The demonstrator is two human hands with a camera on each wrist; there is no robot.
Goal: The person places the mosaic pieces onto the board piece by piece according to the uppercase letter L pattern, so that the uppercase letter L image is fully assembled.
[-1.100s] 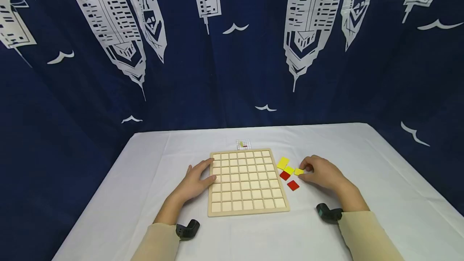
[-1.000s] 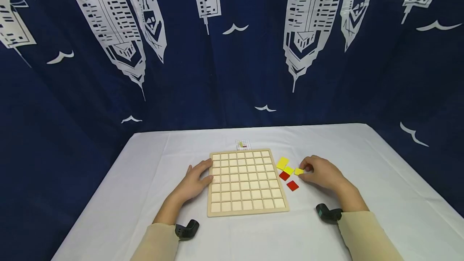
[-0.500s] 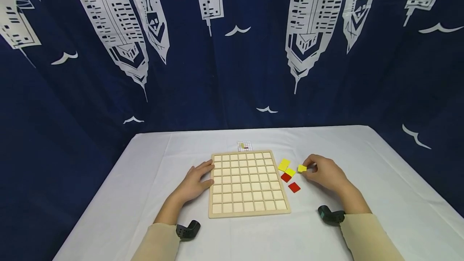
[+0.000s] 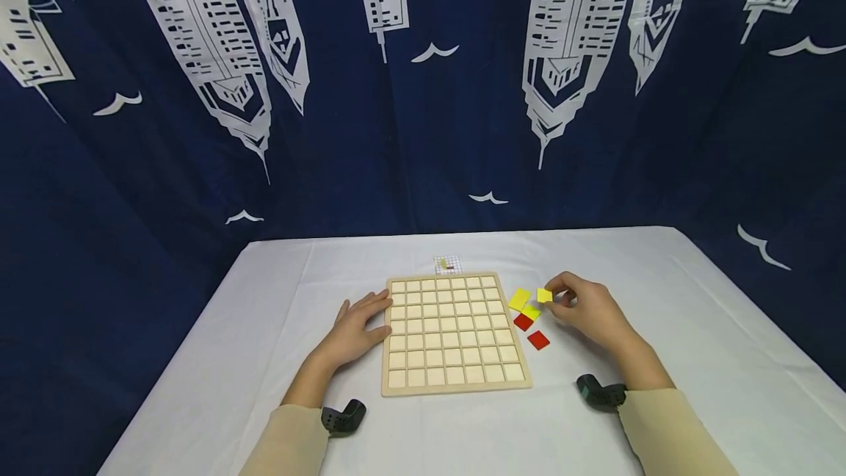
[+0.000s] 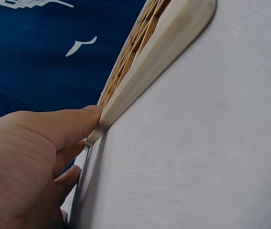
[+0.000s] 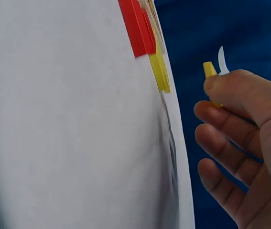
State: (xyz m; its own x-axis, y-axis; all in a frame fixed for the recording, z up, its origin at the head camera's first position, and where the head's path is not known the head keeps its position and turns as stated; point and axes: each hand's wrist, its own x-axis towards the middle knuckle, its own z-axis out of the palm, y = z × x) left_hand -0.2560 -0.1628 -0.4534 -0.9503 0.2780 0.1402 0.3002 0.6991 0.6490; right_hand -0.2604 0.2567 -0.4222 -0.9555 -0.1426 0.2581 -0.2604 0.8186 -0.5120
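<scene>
A yellow square tile (image 4: 544, 295) is pinched between the thumb and fingertips of my right hand (image 4: 588, 308). In the right wrist view that small yellow tile (image 6: 210, 69) appears edge-on, lifted off the cloth. My left hand (image 4: 352, 330) rests with extended fingers against the left edge of a wooden grid board (image 4: 456, 391). From the left wrist, the thumb (image 5: 78, 125) touches the board's side. Between the board and my right hand lie a yellow rectangular tile (image 4: 518, 299), a yellow square (image 4: 531, 312), and two red tiles, one near the board (image 4: 523, 322) and one nearer me (image 4: 538, 340).
A small card (image 4: 447, 264) with a printed grid and coloured marks lies behind the board. Everything sits on a white tablecloth (image 4: 264, 358). A dark blue curtain (image 4: 396, 131) with white building prints hangs behind the table.
My right hand has raised the yellow square from the cloth and carried it slightly away from me. The left hand has stayed at the board's edge.
</scene>
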